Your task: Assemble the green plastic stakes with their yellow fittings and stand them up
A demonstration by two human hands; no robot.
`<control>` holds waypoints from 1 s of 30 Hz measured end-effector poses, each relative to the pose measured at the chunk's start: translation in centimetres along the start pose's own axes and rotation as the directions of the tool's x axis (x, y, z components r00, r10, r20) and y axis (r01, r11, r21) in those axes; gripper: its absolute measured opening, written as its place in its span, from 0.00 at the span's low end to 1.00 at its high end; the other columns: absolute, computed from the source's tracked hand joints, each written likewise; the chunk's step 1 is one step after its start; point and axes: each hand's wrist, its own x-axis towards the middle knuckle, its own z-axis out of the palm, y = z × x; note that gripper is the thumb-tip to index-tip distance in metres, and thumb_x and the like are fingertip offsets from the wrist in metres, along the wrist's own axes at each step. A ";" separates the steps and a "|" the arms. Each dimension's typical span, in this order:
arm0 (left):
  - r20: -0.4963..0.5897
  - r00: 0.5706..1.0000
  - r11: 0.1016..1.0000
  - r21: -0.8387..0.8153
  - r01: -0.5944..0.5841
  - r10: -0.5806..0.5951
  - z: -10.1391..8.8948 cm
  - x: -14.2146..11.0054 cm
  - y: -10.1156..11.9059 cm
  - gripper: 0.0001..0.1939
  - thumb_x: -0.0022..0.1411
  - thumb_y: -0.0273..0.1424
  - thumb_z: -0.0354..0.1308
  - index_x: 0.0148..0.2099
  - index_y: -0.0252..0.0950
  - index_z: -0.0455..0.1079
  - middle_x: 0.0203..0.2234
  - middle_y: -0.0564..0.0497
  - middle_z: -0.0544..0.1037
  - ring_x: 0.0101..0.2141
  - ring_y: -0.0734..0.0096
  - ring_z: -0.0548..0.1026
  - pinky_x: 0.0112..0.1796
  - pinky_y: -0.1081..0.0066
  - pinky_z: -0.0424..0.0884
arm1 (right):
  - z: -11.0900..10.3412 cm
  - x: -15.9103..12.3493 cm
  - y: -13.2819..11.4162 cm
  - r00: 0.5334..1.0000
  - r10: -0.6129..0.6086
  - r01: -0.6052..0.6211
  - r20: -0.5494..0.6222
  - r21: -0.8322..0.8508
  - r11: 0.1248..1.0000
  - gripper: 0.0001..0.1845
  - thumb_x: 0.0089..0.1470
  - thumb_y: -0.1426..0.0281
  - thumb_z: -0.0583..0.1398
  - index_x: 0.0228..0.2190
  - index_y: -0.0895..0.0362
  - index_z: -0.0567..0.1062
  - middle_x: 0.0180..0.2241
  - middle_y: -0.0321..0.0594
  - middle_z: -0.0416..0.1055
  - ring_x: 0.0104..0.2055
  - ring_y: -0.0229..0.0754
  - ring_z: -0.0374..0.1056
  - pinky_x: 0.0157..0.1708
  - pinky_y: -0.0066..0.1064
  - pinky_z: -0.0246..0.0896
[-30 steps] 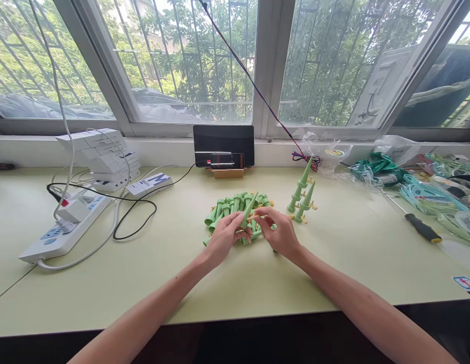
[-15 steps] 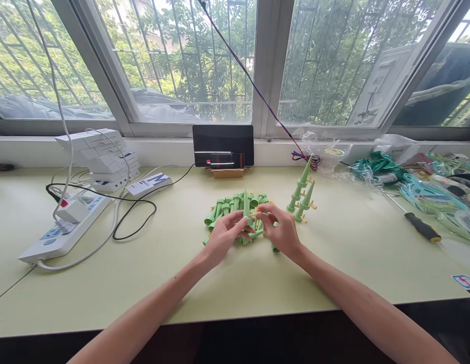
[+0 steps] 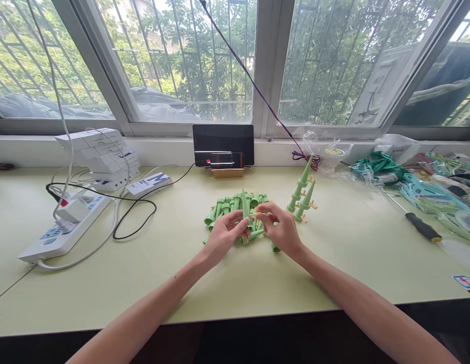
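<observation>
Between the thumb and fingers of my left hand (image 3: 227, 232) a green plant watering spike (image 3: 245, 205) is held upright, point up. My right hand (image 3: 281, 230) pinches a small yellow valve piece (image 3: 255, 214) at the right side of that spike; whether it sits in the spike I cannot tell. Under and behind both hands lies a pile of green spikes (image 3: 219, 208) with yellow parts showing among them. One green piece (image 3: 274, 247) lies partly hidden below my right hand. To the right, stacked spikes (image 3: 303, 194) stand upright with yellow valves sticking out.
A black tablet (image 3: 223, 137) and a phone (image 3: 227, 161) lean on a small cardboard stand at the back. On the left are a power strip (image 3: 63, 237), cables and white boxes (image 3: 101, 156). A screwdriver (image 3: 422, 226) and bagged items (image 3: 428, 194) lie on the right.
The held spike has shifted slightly left and tilts a little, moving a small way from my right hand. My right hand stays almost in place.
</observation>
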 end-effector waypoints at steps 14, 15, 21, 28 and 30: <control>-0.021 0.999 0.998 0.044 0.033 -0.033 -0.2 0.0 0.1 0.17 0.57 0.42 0.64 0.43 0.34 0.73 0.23 0.53 0.73 0.26 0.70 0.72 0.30 0.70 0.70 | -0.3 0.2 -0.3 0.998 0.042 -0.046 0.035 0.108 0.993 0.10 0.58 0.62 0.61 0.37 0.55 0.73 0.35 0.41 0.78 0.17 0.32 0.61 0.19 0.28 0.62; -0.033 0.999 0.998 0.048 0.039 -0.038 -0.2 0.0 0.1 0.18 0.57 0.42 0.64 0.44 0.34 0.74 0.23 0.52 0.74 0.26 0.70 0.72 0.30 0.69 0.70 | -0.3 0.2 -0.2 0.998 0.055 -0.060 0.041 0.129 0.990 0.10 0.57 0.61 0.62 0.37 0.55 0.73 0.35 0.41 0.78 0.17 0.32 0.61 0.18 0.28 0.62; -0.045 0.999 0.991 0.133 0.001 0.006 -0.2 -0.1 0.2 0.16 0.58 0.41 0.63 0.44 0.35 0.74 0.27 0.50 0.77 0.27 0.68 0.74 0.31 0.69 0.71 | -0.1 0.2 0.5 0.987 0.135 -0.151 0.086 0.224 0.963 0.12 0.55 0.60 0.63 0.36 0.55 0.75 0.35 0.41 0.76 0.16 0.33 0.63 0.15 0.28 0.61; -0.027 0.998 0.987 0.155 -0.052 0.057 -0.3 0.0 0.2 0.14 0.60 0.40 0.61 0.43 0.35 0.75 0.27 0.50 0.74 0.28 0.68 0.73 0.30 0.69 0.72 | 0.0 0.2 0.6 0.980 0.158 -0.183 0.118 0.241 0.953 0.10 0.56 0.61 0.62 0.33 0.55 0.76 0.26 0.36 0.72 0.17 0.34 0.63 0.16 0.27 0.60; -0.026 0.998 0.988 0.145 -0.055 0.059 -0.3 0.1 0.3 0.15 0.61 0.41 0.60 0.44 0.36 0.75 0.30 0.49 0.75 0.28 0.69 0.72 0.30 0.70 0.72 | 0.0 0.2 0.6 0.979 0.161 -0.188 0.125 0.246 0.951 0.11 0.56 0.61 0.62 0.33 0.56 0.76 0.25 0.36 0.72 0.17 0.34 0.63 0.16 0.27 0.60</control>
